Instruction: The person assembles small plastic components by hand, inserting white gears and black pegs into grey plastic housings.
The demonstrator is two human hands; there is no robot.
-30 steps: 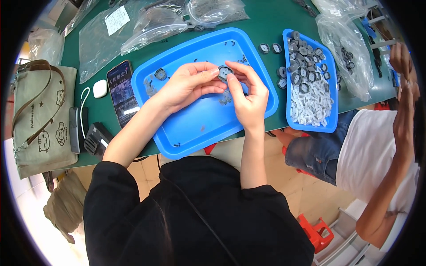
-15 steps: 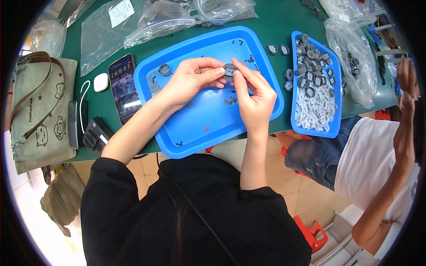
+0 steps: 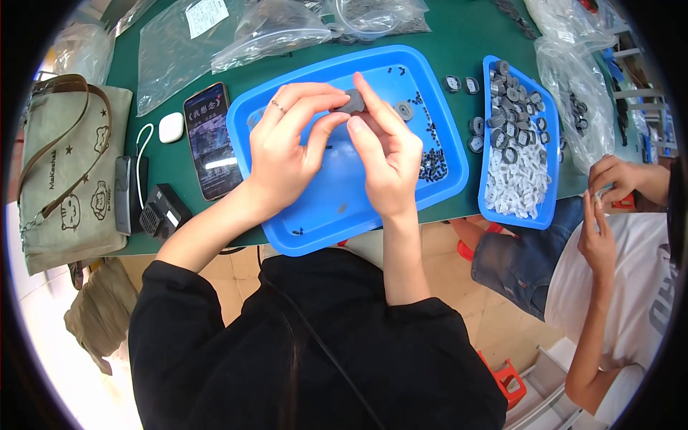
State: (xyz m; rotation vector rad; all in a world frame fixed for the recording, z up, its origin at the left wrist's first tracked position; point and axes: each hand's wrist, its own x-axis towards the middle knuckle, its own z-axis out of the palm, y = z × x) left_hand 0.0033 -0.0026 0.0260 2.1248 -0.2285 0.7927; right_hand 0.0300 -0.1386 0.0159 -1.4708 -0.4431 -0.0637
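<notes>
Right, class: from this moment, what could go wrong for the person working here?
The grey part, pinched by the left hand, might slip into the large tray. The right hand, near loose black bits, could scatter them. The small tray, at the table's edge, might get knocked off.

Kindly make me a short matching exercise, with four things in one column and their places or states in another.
1. phone
2. canvas bag
3. white pieces
4. left hand

A. heaped in the smaller blue tray
B. holding a grey piece at its fingertips
C. carrying a brown strap
D. lying with its lit screen up

Right pairs: 1-D, 2-C, 3-A, 4-B.
</notes>
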